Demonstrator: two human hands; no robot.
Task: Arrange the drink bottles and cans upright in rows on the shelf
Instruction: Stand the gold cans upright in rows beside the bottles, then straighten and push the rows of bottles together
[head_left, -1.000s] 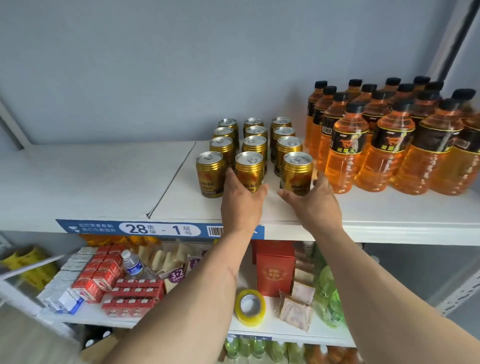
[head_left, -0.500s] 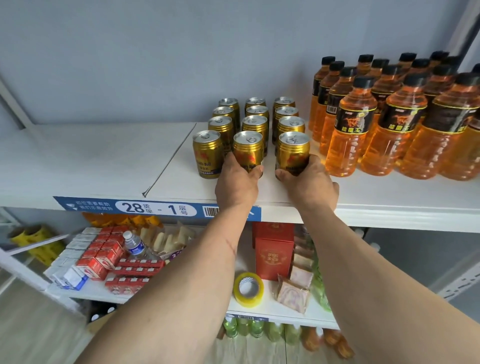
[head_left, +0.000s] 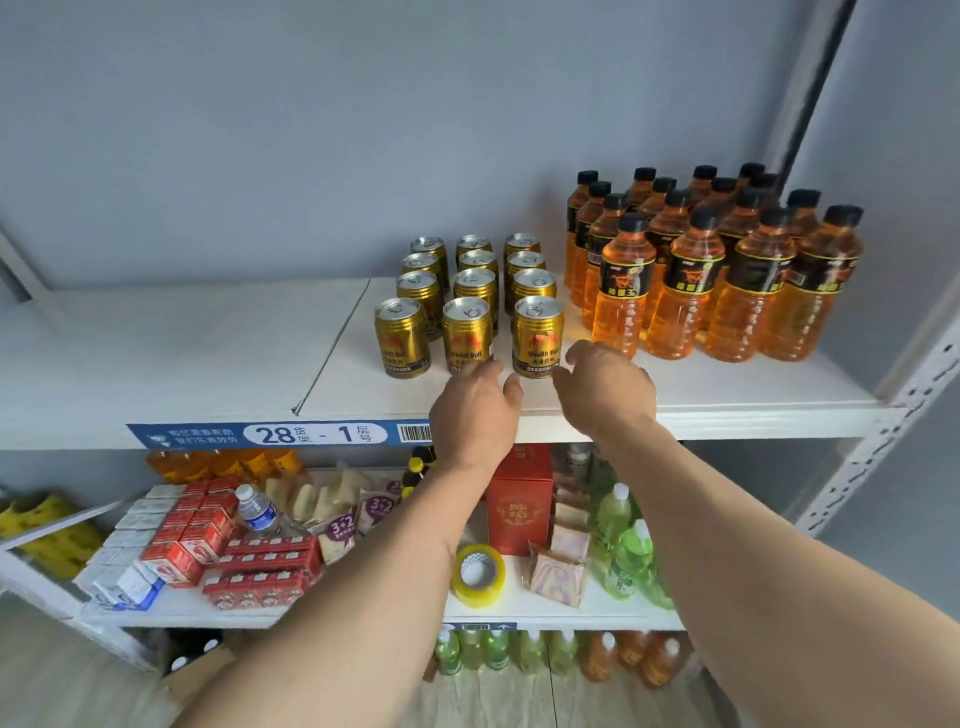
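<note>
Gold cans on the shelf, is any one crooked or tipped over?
None tipped. All the gold cans stand upright in three rows. Only the front left can sits slightly left of its row. The hands hold nothing.

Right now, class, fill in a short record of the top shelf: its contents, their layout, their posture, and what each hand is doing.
shelf: white top shelf, bare on its left part
cans: twelve gold cans, three columns of four
bottles: orange drink bottles with black caps, grouped right of the cans
posture: everything upright
left hand: left hand open, fingers by the base of the middle front can, holding nothing
right hand: right hand open, beside the right front can, holding nothing
label: blue shelf tag reading 28 - 1
</note>
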